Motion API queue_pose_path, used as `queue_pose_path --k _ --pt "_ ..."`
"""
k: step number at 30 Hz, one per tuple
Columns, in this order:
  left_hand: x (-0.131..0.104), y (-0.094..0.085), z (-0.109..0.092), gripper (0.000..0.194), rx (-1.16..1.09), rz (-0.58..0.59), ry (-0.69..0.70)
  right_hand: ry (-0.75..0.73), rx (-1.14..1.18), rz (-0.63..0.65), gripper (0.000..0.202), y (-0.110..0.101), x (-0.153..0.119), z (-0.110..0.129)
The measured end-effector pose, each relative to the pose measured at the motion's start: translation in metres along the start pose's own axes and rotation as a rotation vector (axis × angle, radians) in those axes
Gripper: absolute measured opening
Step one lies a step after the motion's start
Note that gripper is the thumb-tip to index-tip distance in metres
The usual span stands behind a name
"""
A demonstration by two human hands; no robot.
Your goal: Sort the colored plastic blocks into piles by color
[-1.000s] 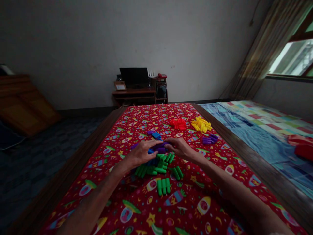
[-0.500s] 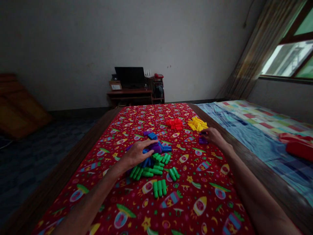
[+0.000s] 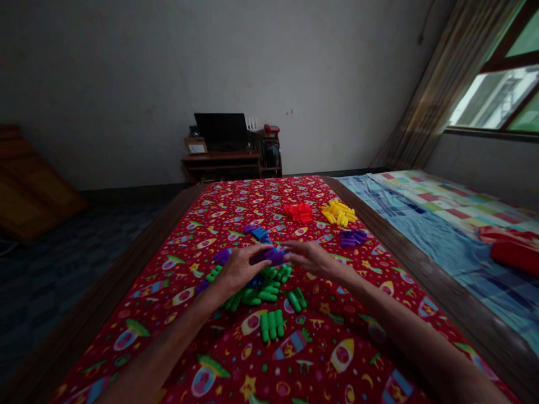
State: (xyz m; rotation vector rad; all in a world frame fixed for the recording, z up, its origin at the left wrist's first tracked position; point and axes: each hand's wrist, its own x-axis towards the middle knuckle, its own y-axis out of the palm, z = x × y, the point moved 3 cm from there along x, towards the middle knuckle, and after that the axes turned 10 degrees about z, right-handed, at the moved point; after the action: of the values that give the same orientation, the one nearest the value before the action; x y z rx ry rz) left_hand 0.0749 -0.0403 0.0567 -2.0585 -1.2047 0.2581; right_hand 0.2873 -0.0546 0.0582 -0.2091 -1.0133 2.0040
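My left hand (image 3: 241, 268) is closed on a purple toy building block (image 3: 274, 258), held over the mixed pile. From the right, my right hand (image 3: 312, 258) reaches to that block's end, fingers stretched and apart; whether they touch it is hard to tell. Beneath and in front of the hands lie several green blocks (image 3: 267, 293), with a blue block (image 3: 260, 234) just beyond. Another purple block (image 3: 222, 256) shows left of my left hand, partly hidden. Farther right sits a small group of purple blocks (image 3: 352, 238).
Beyond the pile are a red block heap (image 3: 298, 212) and a yellow block heap (image 3: 338, 212). A red patterned cloth (image 3: 320, 348) covers the wooden table (image 3: 379, 230). A bed (image 3: 404, 196) stands on the right, a desk with a monitor (image 3: 221, 131) at the far wall.
My right hand has left the purple group at the right and moved left to the block in my left hand. The purple group now lies free. The left hand stays over the pile.
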Motion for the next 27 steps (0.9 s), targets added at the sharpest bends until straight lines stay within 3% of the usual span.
queue_pose_path --k 2,5,7,10,13,16,20,24,27 --pt "-0.001 0.005 -0.005 0.034 -0.019 -0.025 -0.011 -0.060 0.040 0.043 0.038 0.021 0.005 0.013" --pt "-0.001 0.007 -0.009 0.029 -0.034 -0.044 -0.037 0.002 0.011 -0.022 0.026 0.018 0.007 0.011" --pt "-0.001 0.006 -0.008 0.029 -0.049 -0.051 -0.044 0.058 -0.036 -0.109 0.022 -0.002 0.004 -0.001" --pt "-0.001 0.002 -0.006 0.030 -0.035 -0.071 -0.036 0.162 -0.245 -0.343 0.024 -0.047 -0.010 -0.031" --pt "0.000 -0.001 -0.005 0.029 0.002 -0.072 -0.003 0.437 -0.546 -0.504 0.027 -0.086 -0.036 -0.066" --pt "0.000 -0.002 -0.004 0.029 0.020 -0.076 0.041 0.760 -0.721 -0.367 0.032 -0.105 -0.057 -0.092" --pt "0.001 0.000 -0.001 0.031 -0.008 -0.073 0.072 0.994 -0.783 -0.177 0.043 -0.109 -0.070 -0.103" --pt "0.001 0.001 -0.002 0.031 0.016 -0.045 0.073 1.017 -0.713 -0.144 0.043 -0.111 -0.075 -0.106" --pt "0.001 0.000 -0.003 0.032 0.022 -0.040 0.057 0.922 -0.630 -0.258 0.038 -0.117 -0.074 -0.104"
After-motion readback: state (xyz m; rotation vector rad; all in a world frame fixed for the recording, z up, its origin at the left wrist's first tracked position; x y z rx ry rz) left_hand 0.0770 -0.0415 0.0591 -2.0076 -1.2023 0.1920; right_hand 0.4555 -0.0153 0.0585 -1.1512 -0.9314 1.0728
